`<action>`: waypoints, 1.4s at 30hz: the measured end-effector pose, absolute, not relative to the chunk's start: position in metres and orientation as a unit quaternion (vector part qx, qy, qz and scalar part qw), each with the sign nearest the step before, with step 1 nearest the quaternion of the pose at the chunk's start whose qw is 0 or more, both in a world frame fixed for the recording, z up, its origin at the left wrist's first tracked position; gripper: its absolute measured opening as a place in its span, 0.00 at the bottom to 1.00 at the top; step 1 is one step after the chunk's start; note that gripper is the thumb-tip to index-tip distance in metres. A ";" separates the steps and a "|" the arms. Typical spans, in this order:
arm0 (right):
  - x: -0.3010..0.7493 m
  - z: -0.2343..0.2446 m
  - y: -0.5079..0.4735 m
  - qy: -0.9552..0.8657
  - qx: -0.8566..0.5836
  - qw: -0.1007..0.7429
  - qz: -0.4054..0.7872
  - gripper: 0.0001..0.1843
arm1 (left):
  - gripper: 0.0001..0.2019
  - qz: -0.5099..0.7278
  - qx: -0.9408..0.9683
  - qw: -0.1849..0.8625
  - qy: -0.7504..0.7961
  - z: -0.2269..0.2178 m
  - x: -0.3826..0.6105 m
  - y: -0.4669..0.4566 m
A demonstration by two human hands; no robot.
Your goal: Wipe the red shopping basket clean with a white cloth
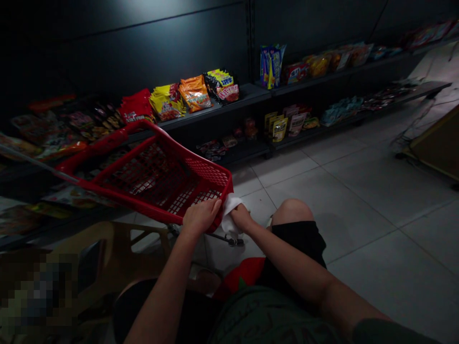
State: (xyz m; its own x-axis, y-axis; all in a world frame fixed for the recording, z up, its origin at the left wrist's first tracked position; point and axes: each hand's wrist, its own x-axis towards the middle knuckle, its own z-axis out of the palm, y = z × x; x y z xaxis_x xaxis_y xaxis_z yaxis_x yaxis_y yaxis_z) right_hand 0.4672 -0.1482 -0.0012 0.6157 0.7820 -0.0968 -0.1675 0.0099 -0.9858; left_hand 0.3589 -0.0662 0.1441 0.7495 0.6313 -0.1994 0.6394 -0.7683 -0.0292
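Note:
A red plastic shopping cart (pixel 168 143) with a mesh basket stands before me, its handle toward the left. My left hand (pixel 202 215) is closed over the near end of the basket's rim. Against the outside of that same end, my right hand (pixel 241 216) presses a white cloth (pixel 229 229), with its fingers closed on it. Part of the cloth hangs below the hand. No goods show inside the basket.
Dark shelves (pixel 251 93) with snack packets (pixel 195 93) run along the back, close behind the cart. A tan plastic stool (pixel 143 234) stands at the lower left. Pale floor tiles (pixel 358 200) spread to the right, with a brown board-like object (pixel 437 143) at the edge.

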 end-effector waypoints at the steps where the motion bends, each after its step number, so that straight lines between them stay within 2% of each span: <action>1: 0.469 0.002 -0.145 -0.271 -0.607 0.659 0.352 0.16 | 0.29 -0.100 0.934 0.022 0.343 0.144 0.359 -0.066; 9: 0.463 0.001 -0.153 -0.230 -0.595 0.674 0.371 0.19 | 0.28 -0.098 0.935 0.023 0.341 0.144 0.361 -0.071; 16: 0.465 0.006 -0.156 -0.280 -0.592 0.653 0.381 0.20 | 0.28 -0.105 0.932 0.022 0.345 0.147 0.362 -0.072; 21: 0.487 -0.006 -0.140 -0.199 -0.600 0.692 0.348 0.20 | 0.29 -0.104 0.932 0.021 0.347 0.146 0.360 -0.073; 27: 0.500 -0.010 -0.125 -0.266 -0.586 0.678 0.354 0.19 | 0.28 -0.100 0.934 0.015 0.343 0.144 0.361 -0.072; 33: 0.495 0.005 -0.133 -0.263 -0.607 0.696 0.279 0.18 | 0.29 -0.097 0.935 0.015 0.340 0.143 0.362 -0.071; 37: 0.491 0.014 -0.136 -0.302 -0.595 0.671 0.325 0.16 | 0.29 -0.098 0.937 0.010 0.336 0.145 0.364 -0.072; 40: 0.488 0.012 -0.141 -0.249 -0.583 0.679 0.370 0.17 | 0.28 -0.105 0.931 0.015 0.348 0.147 0.362 -0.073; 42: 0.488 0.011 -0.141 -0.192 -0.583 0.702 0.361 0.20 | 0.28 -0.108 0.930 0.018 0.350 0.147 0.361 -0.075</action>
